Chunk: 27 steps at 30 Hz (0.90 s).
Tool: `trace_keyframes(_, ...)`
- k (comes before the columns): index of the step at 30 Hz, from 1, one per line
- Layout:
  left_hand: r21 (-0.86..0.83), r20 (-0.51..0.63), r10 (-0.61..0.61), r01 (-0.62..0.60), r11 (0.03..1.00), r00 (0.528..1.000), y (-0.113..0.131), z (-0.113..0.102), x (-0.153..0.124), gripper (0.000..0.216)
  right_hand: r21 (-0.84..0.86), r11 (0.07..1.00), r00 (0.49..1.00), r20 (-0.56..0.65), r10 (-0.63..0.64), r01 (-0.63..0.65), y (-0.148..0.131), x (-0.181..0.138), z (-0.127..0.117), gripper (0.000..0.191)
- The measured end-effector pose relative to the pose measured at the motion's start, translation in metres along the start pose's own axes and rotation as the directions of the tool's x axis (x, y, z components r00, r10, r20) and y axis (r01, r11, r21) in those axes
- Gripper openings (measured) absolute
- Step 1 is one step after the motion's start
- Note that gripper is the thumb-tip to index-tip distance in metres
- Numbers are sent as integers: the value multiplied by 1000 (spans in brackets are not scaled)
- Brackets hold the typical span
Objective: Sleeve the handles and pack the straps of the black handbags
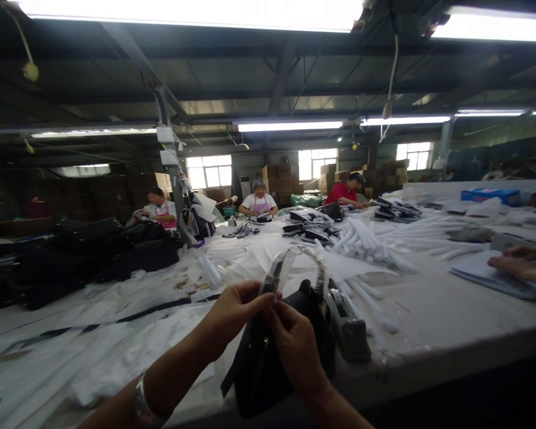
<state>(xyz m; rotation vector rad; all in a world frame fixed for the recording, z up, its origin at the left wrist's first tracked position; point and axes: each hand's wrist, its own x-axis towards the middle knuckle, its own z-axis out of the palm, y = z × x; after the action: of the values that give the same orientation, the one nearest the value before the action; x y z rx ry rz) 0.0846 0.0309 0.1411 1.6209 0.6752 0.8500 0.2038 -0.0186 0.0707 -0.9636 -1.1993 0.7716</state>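
Observation:
A black handbag (263,375) stands at the table's front edge, its curved handle (310,253) covered in clear plastic wrap. My left hand (243,304) is closed on the near left end of that wrapped handle. Against it, my right hand (297,339) pinches at the same spot, where a bit of clear film shows between the fingertips. The exact edge of the film is too small to make out. Touching or close beside the bag on the right is a grey tape dispenser (351,333).
White tubes (366,244) and white sheets (250,253) cover the table's middle. Black bags (71,256) are heaped at left, near a post (174,179). At right, a co-worker's hands (518,262) rest on a stack of sheets (491,271). Several people sit across the table.

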Motion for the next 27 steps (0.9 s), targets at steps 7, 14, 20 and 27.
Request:
trace_keyframes(7,-42,-55,48,-51,998,997,-13,-4,4,28,-220,974,996,86,-26,44,12,-5,1,17)
trace_keyframes(14,-3,-68,81,-81,997,994,-31,-5,-8,26,-168,986,1000,4,5,-5,16,-2,1,17)
trace_keyframes(20,-10,15,90,-90,996,996,-38,-16,-8,36,-196,980,1000,-2,14,-14,16,-1,2,18)
trace_keyframes(27,-50,53,79,-77,996,995,-5,-11,11,45,-216,976,1000,16,2,2,16,0,4,18)
